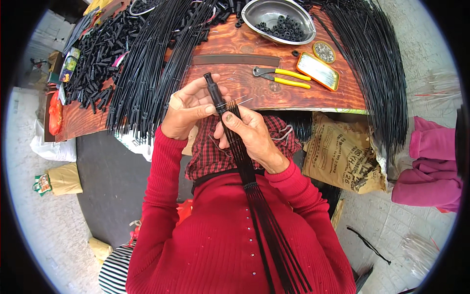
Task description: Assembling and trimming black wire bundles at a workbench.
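My left hand (185,109) is closed around a black plastic tube (213,88) with a flared top end, its thumb against the tube's lower part. A bundle of thin black rods (264,210), which look like umbrella ribs, hangs from the tube's lower end and fans out across my red sweater. My right hand (250,133) pinches the upper rods just below the tube, thumb on top. A thin pale wire (240,101) sticks out to the right beside that thumb. Partway down, a dark ring-like band (250,186) gathers the rods.
On the wooden table (225,78) lie yellow-handled pliers (284,78), a flat metal bar (235,60), an orange-rimmed tin (318,71) and a metal bowl (279,22) of small black parts. Black rods (142,73) overhang the left edge; more rods (387,78) hang at right.
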A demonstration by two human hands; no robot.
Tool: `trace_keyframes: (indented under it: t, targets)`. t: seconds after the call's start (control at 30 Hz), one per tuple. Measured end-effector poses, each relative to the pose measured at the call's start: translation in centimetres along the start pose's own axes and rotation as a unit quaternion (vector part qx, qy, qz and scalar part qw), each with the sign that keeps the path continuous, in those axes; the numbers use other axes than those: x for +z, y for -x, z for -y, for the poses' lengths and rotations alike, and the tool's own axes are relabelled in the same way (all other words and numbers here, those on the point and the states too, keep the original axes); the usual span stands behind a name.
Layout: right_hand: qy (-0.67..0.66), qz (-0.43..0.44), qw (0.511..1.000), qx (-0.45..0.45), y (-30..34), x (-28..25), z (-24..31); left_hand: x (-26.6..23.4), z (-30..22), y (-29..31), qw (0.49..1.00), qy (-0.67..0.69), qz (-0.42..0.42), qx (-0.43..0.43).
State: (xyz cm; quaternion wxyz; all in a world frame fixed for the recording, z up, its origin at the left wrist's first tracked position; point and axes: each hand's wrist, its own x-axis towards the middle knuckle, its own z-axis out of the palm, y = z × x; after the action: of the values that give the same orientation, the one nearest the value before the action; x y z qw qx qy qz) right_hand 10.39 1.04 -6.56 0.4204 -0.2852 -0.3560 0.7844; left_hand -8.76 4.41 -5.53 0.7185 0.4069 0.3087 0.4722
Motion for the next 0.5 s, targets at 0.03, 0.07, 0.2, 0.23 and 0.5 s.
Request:
trace_keyframes:
  t: [0.03, 0.07, 0.2, 0.23, 0.5]
  targets:
    - [0.001, 0.001, 1.0, 0.002, 0.0, 0.0, 0.1, -0.1, 0.0, 0.0, 1.0, 0.0, 0.0, -0.001]
    - [0.003, 0.002, 1.0, 0.004, 0.0, 0.1, 0.2, -0.1, 0.1, 0.0, 1.0, 0.01, 0.0, 0.002]
    - [0.002, 0.006, 1.0, 0.001, -0.1, -0.1, 0.1, 0.0, -0.1, -0.1, 0.999, 0.044, -0.005, -0.01]
    - [0.002, 0.004, 1.0, 0.002, -0.1, -0.1, 0.1, -0.1, 0.0, -0.2, 0.999, 0.044, -0.005, -0.01]
    - [0.003, 0.004, 1.0, 0.004, -0.2, -0.2, -0.1, -0.5, 0.9, -0.5, 0.997, 0.068, -0.042, -0.016]
